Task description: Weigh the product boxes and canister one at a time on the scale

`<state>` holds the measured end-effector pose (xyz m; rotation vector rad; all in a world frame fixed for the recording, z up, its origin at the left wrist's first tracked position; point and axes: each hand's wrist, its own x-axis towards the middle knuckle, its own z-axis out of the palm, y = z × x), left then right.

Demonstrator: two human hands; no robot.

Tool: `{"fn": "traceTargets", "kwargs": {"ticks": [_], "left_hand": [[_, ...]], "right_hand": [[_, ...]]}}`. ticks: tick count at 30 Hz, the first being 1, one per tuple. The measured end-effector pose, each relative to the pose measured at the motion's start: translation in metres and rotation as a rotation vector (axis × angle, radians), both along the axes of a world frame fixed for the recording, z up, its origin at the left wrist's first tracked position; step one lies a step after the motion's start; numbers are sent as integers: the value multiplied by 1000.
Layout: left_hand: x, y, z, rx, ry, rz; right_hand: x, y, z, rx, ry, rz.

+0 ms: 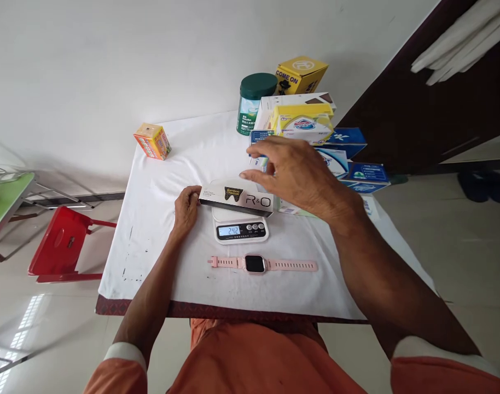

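Observation:
A long white and black box marked "Bamboo Charcoal R&O", which looks like a toothpaste box (pixel 237 198), lies across a white digital kitchen scale (pixel 242 238). The scale's lit display appears to read 242. My left hand (pixel 187 209) is at the box's left end, its fingers curled against it. Above the right end of the box hovers my right hand (pixel 301 172), thumb and fingers apart, holding nothing. It hides part of the stacked packages behind. In front of the scale, a smartwatch (pixel 255 264) with a pink strap is stretched out flat.
At the back right stand a green-lidded canister (pixel 258 86), a yellow "COME ON" box (pixel 302 71), a yellow soap pack (pixel 303 125) and several blue boxes (pixel 362 174). An orange-yellow box (pixel 152 140) sits back left. A red chair (pixel 67 246) is left of the white-clothed table (pixel 151 241).

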<state>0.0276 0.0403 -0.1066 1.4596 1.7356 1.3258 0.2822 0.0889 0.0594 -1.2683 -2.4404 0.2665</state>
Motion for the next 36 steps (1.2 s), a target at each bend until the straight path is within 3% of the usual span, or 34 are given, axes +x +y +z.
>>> {"fn": "traceTargets", "kwargs": {"ticks": [6,10,13,17,21,27,31,33,36], "left_hand": [[0,-1,4,-8,14,-9],[-1,0,7,-22,38,-10],[-1,1,8,-41,46,7],[0,1,9,-67,49,17],[1,-1,8,-65,45,4],[1,-1,8,-52,58,-6],[1,-2,8,-58,44,-6],[1,-3,8,-71,47,-4],[3,-3,7,-85,35,10]], "right_hand": [[-30,-12,-31,-164,-302,130],[-42,-15,-52,-91,-380,140],[-40,-22,-55,-33,-355,126],[-14,-40,-43,89,-316,58],[40,-50,-36,213,-256,-55],[108,-43,-63,125,-194,-182],[116,-48,-72,154,-118,-309],[111,-51,-66,152,-74,-313],[89,-50,-46,155,4,-202]]}}
